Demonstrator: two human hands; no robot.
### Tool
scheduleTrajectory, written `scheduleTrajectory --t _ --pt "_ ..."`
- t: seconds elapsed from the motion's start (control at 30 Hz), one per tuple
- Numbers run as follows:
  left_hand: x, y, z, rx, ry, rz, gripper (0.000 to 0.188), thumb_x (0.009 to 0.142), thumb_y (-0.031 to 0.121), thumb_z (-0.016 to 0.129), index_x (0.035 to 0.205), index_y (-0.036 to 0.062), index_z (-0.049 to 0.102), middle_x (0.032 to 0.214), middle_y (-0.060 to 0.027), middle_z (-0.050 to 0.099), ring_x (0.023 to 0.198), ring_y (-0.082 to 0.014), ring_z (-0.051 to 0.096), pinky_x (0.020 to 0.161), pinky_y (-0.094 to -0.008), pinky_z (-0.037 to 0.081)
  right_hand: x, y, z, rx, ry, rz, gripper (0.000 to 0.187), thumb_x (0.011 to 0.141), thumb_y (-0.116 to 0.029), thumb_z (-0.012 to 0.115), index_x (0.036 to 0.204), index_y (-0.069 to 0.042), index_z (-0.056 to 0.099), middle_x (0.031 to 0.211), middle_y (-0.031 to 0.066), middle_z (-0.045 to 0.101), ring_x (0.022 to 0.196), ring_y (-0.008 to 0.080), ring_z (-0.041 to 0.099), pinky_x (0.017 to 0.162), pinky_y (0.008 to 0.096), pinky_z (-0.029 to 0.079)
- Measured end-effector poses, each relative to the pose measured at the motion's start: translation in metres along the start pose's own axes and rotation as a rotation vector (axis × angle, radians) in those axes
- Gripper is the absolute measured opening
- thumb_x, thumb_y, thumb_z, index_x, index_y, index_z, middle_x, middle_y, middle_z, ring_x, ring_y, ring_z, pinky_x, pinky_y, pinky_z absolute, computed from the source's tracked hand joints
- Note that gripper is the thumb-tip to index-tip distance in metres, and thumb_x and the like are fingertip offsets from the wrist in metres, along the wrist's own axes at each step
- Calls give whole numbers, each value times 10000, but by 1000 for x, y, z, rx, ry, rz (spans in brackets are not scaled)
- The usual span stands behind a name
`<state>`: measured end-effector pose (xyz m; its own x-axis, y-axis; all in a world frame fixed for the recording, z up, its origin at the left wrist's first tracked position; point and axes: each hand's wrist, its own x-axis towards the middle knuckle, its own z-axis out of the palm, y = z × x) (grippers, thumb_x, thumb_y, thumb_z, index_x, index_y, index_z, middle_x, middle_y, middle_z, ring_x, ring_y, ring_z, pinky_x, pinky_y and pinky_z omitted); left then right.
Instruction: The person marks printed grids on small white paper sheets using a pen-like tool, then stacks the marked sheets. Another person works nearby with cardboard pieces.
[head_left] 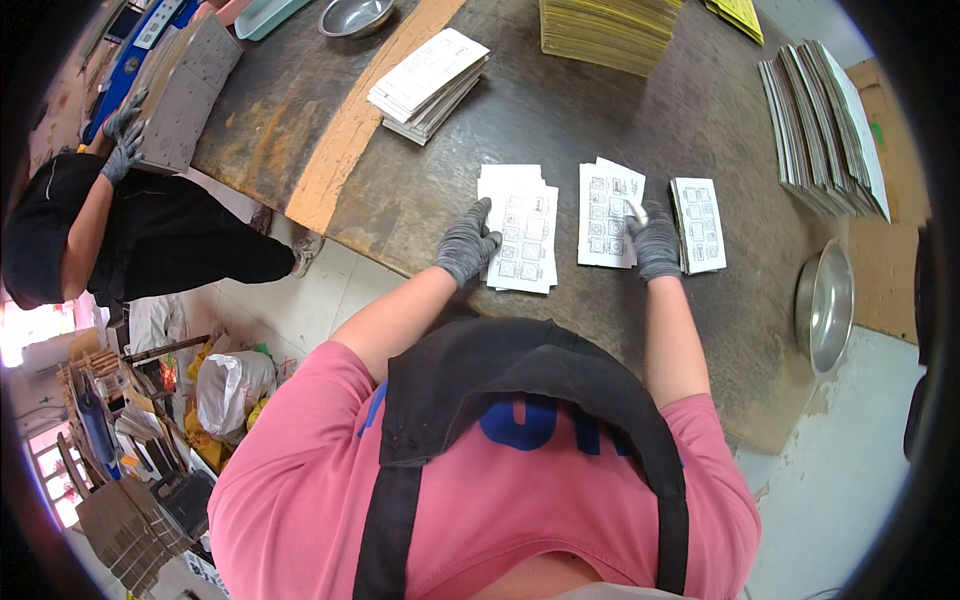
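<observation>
- grey-gloved left hand (466, 245) in the head view has its thumb parted from its fingers, lying along the near-left edge of a fanned stack of printed white cards (522, 235); whether it pinches any of them is hidden.
- the gloved right hand (655, 245) curls over the right edge of the middle card pile (603, 205), its knuckles just beside the thicker card block (702, 225); how firmly it closes is not clear, as the fingertips are partly covered. something white shows at its index finger, too small to name.
- all three lots of cards lie flat on the dark workbench (740, 320), in a row before the person's body.
- the step in hand looks like sorting or straightening loose cards, one hand to each pile: the left stack is uneven, corners poking out at top and bottom, and the middle pile is skewed too, while the block on the right sits neater.
- a next move would seem to call for light, flat pressure on the edges, so that thin cards slide level without bending.
- the cards are smooth, matte and rectangular, with rows of small dark outlines; the right block shows a darker, layered side.
- the worktop is scuffed and stained, crossed by an orange-brown strip (335, 150); beyond rises a tall yellow-edged stack (605, 38), and a shiny, round steel bowl (826, 310) stands at right.
</observation>
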<state>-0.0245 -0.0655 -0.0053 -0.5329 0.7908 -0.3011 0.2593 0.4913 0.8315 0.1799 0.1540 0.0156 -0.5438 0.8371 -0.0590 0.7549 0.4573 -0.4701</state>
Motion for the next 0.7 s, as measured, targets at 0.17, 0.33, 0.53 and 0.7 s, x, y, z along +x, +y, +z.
scheduleTrajectory --t 0.17,0.33,0.53,0.7 --pt "-12 0 5 27 -25 -157 503 762 69 584 1215 -47 399 1135 -203 529 1039 -257 526 877 -318 413 -30 -72 25 117 -472 17 460 756 -296 586 1125 -34 505 982 199 587 919 317 568 806 382 434" --pt "-21 0 9 -118 17 -268 373 785 137 589 1124 -2 521 953 -124 621 729 -128 572 684 -259 473 -46 -93 32 50 -438 48 487 757 -280 590 1158 -29 479 1021 207 575 956 316 555 844 379 423" --pt "-28 6 8 -116 -88 -242 292 792 165 601 1048 27 582 904 -74 632 748 -118 566 684 -253 468 -48 -82 41 118 -317 60 483 730 -248 613 1129 -1 497 1021 215 573 960 330 548 841 387 418" --pt "-31 9 8 -208 -90 -131 391 791 117 565 1164 24 489 987 -98 594 854 -133 547 753 -251 445 -45 -67 44 292 -211 72 409 691 -213 644 1039 -23 542 900 192 596 818 306 579 740 363 445"
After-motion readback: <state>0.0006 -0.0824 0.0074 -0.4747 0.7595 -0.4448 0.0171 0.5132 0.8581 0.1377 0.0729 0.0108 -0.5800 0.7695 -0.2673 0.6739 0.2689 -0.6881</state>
